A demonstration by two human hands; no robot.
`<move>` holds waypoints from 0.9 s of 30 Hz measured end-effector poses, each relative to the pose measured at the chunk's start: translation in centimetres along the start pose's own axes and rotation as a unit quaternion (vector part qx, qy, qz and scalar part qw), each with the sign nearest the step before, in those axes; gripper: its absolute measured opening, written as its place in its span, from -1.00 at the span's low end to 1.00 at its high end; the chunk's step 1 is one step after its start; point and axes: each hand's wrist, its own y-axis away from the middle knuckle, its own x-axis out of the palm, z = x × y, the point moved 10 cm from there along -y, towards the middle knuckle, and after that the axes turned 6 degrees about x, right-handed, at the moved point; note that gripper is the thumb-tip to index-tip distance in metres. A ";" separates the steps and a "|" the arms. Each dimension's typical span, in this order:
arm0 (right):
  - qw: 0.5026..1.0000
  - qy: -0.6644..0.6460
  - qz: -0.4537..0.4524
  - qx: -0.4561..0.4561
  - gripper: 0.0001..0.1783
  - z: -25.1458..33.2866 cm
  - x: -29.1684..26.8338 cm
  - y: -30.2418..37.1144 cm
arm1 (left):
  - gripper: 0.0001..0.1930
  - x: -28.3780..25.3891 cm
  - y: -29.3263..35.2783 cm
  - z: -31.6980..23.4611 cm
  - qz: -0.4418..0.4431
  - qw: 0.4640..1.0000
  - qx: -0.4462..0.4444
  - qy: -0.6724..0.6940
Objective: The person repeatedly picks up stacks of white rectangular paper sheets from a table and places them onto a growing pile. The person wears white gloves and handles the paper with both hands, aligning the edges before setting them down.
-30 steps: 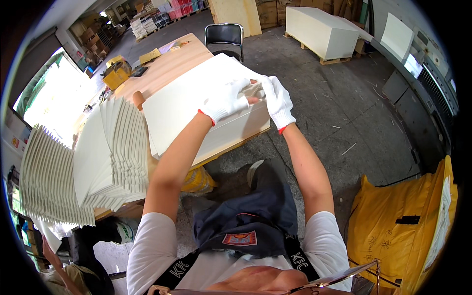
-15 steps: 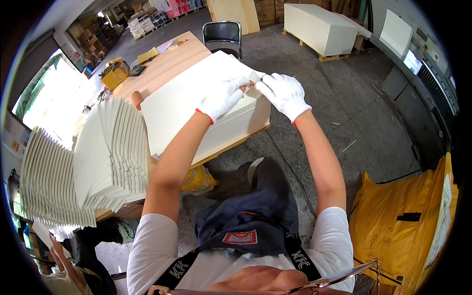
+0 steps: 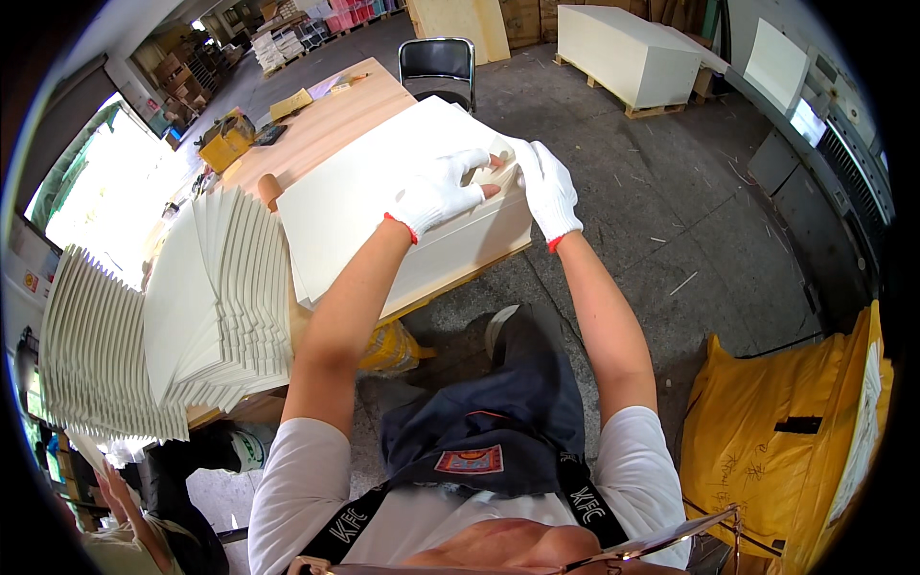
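A thick stack of white paper sheets (image 3: 355,182) lies on the wooden table, its near right corner under my hands. My left hand (image 3: 436,192), in a white glove with bare thumb and fingertip showing, rests on top of the stack. Its thumb and forefinger are spread apart beside some lifted, fanned sheet corners. At the stack's right edge, my gloved right hand (image 3: 548,187) has its fingers together around the raised corner of the upper sheets. The right thumb is mostly hidden.
Fanned piles of white sheets (image 3: 230,297) stand at the left of the wooden table (image 3: 335,105). A yellow box (image 3: 227,139) sits farther back, near a black chair (image 3: 437,67). A large yellow bag (image 3: 767,431) stands at right. Another person's arm (image 3: 120,498) shows lower left.
My right hand has turned and shifted slightly left and nearer, over the stack's edge. My left thumb and forefinger have spread apart, and fanned sheet corners now show between my hands.
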 end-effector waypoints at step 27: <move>1.000 0.004 -0.026 -0.007 -0.44 0.6 -0.5 0.7 | -0.59 0.4 -0.2 0.1 -0.005 1.000 0.018 -0.007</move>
